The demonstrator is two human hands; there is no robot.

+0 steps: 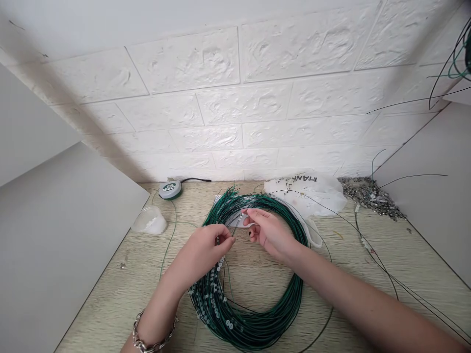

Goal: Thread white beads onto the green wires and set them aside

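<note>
A thick coil of dark green wire [253, 327] lies on the table, with many small white letter beads [211, 289] threaded along its left side. My left hand [206, 250] is over the coil's left side, thumb and fingers pinched on a thin green wire [234, 230]. Inside the top of the ring, my right hand [268, 233] pinches the upper part of that wire, where a few white beads [241, 217] sit by the fingertips. The exact grip of the left fingertips is partly hidden.
A tape measure [170, 189] and a clear cup of white pieces [150, 220] are on the left. A white plastic bag [309, 193] and a heap of metallic bits [371, 196] lie against the brick-patterned wall [257, 137]. Loose dark wires [382, 267] trail at right.
</note>
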